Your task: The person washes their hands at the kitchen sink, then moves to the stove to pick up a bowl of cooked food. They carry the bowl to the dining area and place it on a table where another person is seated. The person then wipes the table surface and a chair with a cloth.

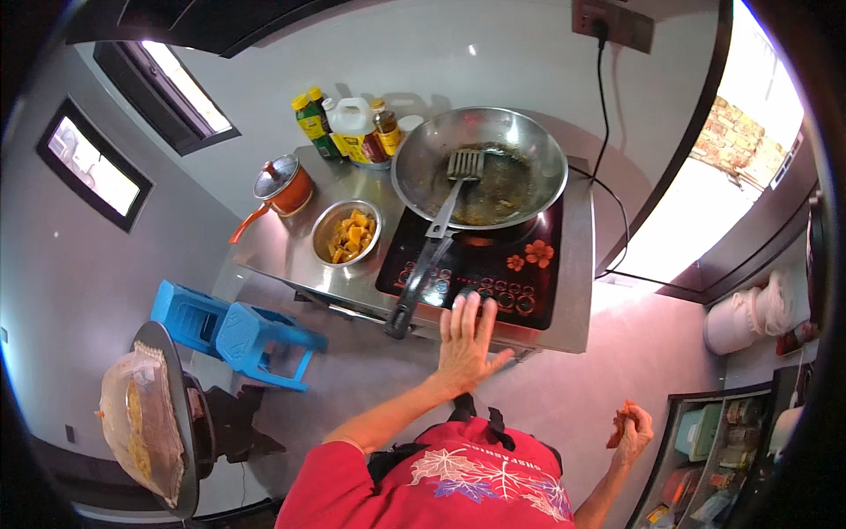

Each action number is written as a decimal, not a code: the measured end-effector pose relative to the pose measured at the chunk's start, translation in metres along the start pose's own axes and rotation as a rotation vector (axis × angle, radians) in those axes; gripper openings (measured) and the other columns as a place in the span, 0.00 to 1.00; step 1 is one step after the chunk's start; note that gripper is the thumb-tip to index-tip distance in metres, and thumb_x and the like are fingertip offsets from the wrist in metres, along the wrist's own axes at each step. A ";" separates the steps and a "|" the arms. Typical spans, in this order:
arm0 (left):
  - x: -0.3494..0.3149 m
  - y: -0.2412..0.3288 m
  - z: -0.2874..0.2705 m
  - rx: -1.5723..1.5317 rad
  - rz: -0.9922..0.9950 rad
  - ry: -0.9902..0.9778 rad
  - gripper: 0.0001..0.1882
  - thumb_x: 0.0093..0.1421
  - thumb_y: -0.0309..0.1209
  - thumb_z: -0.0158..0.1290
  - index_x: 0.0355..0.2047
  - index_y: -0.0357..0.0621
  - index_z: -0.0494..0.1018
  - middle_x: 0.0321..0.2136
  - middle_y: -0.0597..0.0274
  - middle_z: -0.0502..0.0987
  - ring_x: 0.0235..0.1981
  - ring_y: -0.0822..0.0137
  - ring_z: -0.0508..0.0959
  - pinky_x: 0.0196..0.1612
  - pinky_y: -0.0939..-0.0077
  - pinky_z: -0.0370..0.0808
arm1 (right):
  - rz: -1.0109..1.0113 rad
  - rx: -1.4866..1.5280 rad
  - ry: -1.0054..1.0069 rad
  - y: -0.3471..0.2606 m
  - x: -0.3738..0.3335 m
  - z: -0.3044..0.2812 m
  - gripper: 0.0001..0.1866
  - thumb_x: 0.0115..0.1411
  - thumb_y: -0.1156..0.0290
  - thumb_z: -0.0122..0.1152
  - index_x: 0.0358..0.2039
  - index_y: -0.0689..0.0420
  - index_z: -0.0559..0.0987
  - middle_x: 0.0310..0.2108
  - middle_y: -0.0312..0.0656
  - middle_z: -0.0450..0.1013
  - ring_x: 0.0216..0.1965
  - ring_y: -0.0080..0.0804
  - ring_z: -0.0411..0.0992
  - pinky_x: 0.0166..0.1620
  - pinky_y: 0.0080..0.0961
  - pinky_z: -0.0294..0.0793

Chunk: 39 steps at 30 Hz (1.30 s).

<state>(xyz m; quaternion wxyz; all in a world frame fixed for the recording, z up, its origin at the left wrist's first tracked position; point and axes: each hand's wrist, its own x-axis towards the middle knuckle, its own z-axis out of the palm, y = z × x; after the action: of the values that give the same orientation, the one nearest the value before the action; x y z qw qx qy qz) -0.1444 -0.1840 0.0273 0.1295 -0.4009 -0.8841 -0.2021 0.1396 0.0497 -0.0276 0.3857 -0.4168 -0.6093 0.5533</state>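
The left hand point(464, 346) lies flat with its fingers spread and nothing in its grasp, the fingertips laid on the row of touch buttons along the near edge of the black induction cooktop point(493, 264), which is where a hand has to reach to work the controls. The right hand point(630, 432) hangs low at the person's side, well away from the desk point(282, 238), its fingers curled around a small reddish-orange piece, kept clear of the hot pan. On the cooktop sits a wide steel wok point(480, 166) with a thin film of oil and browned bits in its bottom. A slotted spatula point(436, 234) leans inside it, its blade resting on the wok's floor and its long dark handle sticking out over the near edge, within easy reach. Just left of the cooktop, a steel bowl point(347, 233) of orange chunks stands close to the wok. Farther left an orange pot point(284, 187) with a glass lid is set aside. Oil and sauce bottles point(348, 128) cluster at the desk's far edge, out of the working space.
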 end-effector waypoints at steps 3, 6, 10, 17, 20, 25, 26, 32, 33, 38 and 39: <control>-0.004 0.047 0.003 -0.150 0.209 -0.082 0.35 0.53 0.53 0.51 0.59 0.56 0.58 0.60 0.46 0.46 0.61 0.46 0.45 0.60 0.50 0.44 | 0.165 -0.003 0.003 -0.011 0.004 -0.027 0.04 0.56 0.81 0.51 0.32 0.62 0.74 0.26 0.41 0.71 0.20 0.23 0.69 0.16 0.14 0.67; -0.007 0.091 0.021 -0.285 0.344 -0.088 0.21 0.51 0.38 0.56 0.46 0.48 0.69 0.49 0.53 0.64 0.54 0.53 0.61 0.55 0.57 0.58 | 0.212 0.020 0.128 -0.033 0.001 -0.056 0.05 0.56 0.80 0.50 0.33 0.63 0.74 0.24 0.43 0.73 0.18 0.23 0.69 0.15 0.15 0.67; -0.001 0.154 0.065 -0.602 0.400 -0.112 0.04 0.51 0.27 0.55 0.24 0.43 0.71 0.26 0.61 0.72 0.34 0.58 0.72 0.40 0.64 0.66 | 0.100 0.144 0.218 0.005 0.005 -0.143 0.08 0.56 0.77 0.51 0.36 0.63 0.75 0.27 0.45 0.75 0.21 0.26 0.73 0.14 0.17 0.69; -0.015 0.274 0.120 -0.823 0.390 -0.562 0.10 0.53 0.27 0.55 0.19 0.37 0.68 0.19 0.56 0.68 0.24 0.58 0.69 0.28 0.70 0.65 | 0.104 0.035 0.611 0.014 -0.060 -0.305 0.09 0.55 0.79 0.50 0.36 0.65 0.75 0.29 0.42 0.75 0.26 0.26 0.75 0.20 0.18 0.73; -0.023 0.350 0.133 -0.948 0.463 -0.757 0.11 0.54 0.28 0.55 0.18 0.37 0.68 0.18 0.55 0.68 0.20 0.60 0.70 0.25 0.71 0.65 | 0.119 -0.115 0.785 0.020 -0.107 -0.360 0.10 0.53 0.80 0.51 0.37 0.65 0.76 0.32 0.43 0.75 0.29 0.27 0.75 0.23 0.20 0.74; -0.025 0.455 0.152 -0.889 0.771 -0.994 0.09 0.55 0.31 0.54 0.23 0.37 0.72 0.22 0.53 0.73 0.23 0.59 0.74 0.26 0.69 0.70 | 0.175 0.017 1.131 0.005 -0.163 -0.383 0.12 0.53 0.79 0.53 0.40 0.66 0.74 0.33 0.44 0.75 0.24 0.27 0.73 0.21 0.24 0.73; -0.028 0.482 0.155 -0.900 0.835 -1.048 0.09 0.55 0.31 0.54 0.24 0.37 0.72 0.23 0.53 0.73 0.23 0.58 0.75 0.26 0.69 0.70 | 0.251 0.136 1.203 -0.006 -0.172 -0.389 0.12 0.53 0.79 0.53 0.40 0.66 0.74 0.33 0.45 0.75 0.24 0.27 0.73 0.20 0.24 0.73; -0.041 0.614 0.184 -0.877 1.196 -1.204 0.08 0.55 0.31 0.54 0.27 0.37 0.73 0.25 0.53 0.74 0.25 0.59 0.76 0.29 0.69 0.72 | 0.096 0.191 1.545 0.024 -0.221 -0.443 0.11 0.54 0.81 0.52 0.38 0.65 0.74 0.31 0.46 0.74 0.22 0.27 0.71 0.19 0.23 0.73; -0.047 0.639 0.184 -0.814 1.256 -1.242 0.08 0.54 0.31 0.55 0.27 0.38 0.73 0.26 0.53 0.74 0.26 0.59 0.76 0.31 0.68 0.73 | 0.091 0.054 1.615 0.050 -0.240 -0.453 0.11 0.54 0.83 0.51 0.39 0.65 0.74 0.32 0.48 0.74 0.22 0.28 0.71 0.20 0.24 0.73; -0.088 0.726 0.220 -0.808 1.644 -1.359 0.08 0.55 0.32 0.53 0.31 0.40 0.74 0.27 0.54 0.75 0.28 0.59 0.76 0.32 0.69 0.73 | 0.024 0.073 1.859 0.041 -0.261 -0.454 0.14 0.54 0.84 0.46 0.42 0.65 0.72 0.30 0.48 0.74 0.20 0.28 0.70 0.21 0.24 0.73; -0.102 0.742 0.223 -0.809 1.735 -1.396 0.08 0.55 0.32 0.53 0.31 0.40 0.74 0.27 0.54 0.75 0.29 0.59 0.76 0.32 0.69 0.73 | 0.042 0.146 1.898 0.029 -0.270 -0.448 0.14 0.55 0.84 0.44 0.42 0.65 0.72 0.29 0.48 0.74 0.20 0.28 0.70 0.21 0.24 0.73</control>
<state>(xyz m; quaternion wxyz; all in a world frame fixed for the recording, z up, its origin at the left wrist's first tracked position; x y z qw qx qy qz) 0.4713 0.2944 -0.0219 -0.4237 -0.9019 -0.0678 -0.0491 0.6545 -0.0433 -0.0182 0.7347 -0.6779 0.0015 0.0275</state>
